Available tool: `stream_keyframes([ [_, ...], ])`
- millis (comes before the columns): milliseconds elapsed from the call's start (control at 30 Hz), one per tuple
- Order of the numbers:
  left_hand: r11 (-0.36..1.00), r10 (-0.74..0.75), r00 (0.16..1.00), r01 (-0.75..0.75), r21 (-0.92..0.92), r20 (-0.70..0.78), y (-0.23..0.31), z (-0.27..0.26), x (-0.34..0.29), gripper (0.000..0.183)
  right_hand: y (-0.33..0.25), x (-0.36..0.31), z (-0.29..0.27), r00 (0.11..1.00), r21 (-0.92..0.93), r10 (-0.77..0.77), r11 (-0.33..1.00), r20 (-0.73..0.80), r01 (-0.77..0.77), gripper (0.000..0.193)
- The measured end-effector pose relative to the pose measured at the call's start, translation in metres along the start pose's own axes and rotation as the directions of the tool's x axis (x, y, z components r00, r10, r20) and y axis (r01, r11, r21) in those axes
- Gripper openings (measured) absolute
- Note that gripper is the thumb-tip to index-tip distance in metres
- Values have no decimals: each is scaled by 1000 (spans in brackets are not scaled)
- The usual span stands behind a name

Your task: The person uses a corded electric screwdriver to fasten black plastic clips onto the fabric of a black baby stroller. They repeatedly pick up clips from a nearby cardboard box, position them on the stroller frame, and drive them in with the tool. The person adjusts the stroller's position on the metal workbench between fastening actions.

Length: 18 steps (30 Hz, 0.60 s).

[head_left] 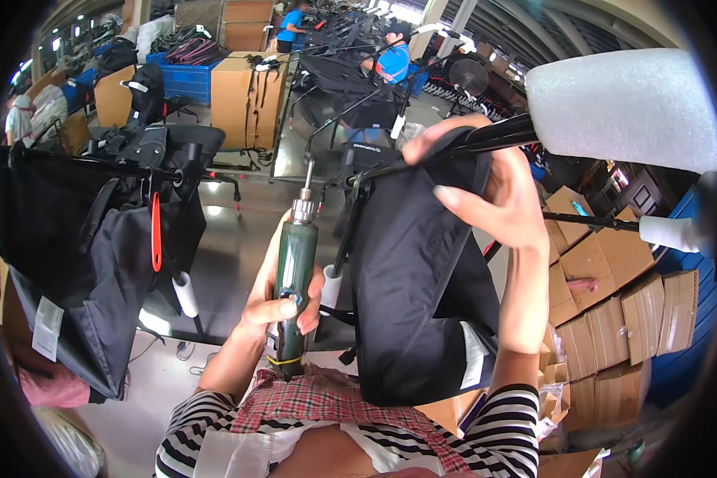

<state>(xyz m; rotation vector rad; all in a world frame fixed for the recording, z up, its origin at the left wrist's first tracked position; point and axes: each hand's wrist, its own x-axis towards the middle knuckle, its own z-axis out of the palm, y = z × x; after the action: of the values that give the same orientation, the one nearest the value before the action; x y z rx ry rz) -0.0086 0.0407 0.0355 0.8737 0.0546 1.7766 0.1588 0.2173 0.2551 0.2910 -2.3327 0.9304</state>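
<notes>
My left hand [283, 307] is wrapped round a dark green electric screwdriver [295, 267], its bit pointing up and away from me. My right hand [498, 187] grips a black metal tube [498, 139] together with the edge of the black fabric [414, 263] that hangs from it; the thumb lies over the cloth. White foam [625, 107] wraps the tube's right end. A white label [473, 354] shows low on the fabric. The screwdriver's tip is near the black frame but apart from the fabric.
Another black fabric piece [107, 263] hangs at the left, with a red strap [156, 231] on its frame. Flattened cardboard boxes [613, 327] stack at the right. A large carton [243, 99] and a blue bin [185, 84] stand ahead. Two people in blue work farther off.
</notes>
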Motion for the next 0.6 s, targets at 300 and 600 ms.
stream_keyframes([
  [300,978,-127,992,123,167,14,12,29,22,129,1,-1,21,914,-452,-31,876,-404,-171,36],
  [600,913,-285,953,236,333,105,22,72,21,130,-7,-13,4,968,-495,-161,867,-192,46,31],
])
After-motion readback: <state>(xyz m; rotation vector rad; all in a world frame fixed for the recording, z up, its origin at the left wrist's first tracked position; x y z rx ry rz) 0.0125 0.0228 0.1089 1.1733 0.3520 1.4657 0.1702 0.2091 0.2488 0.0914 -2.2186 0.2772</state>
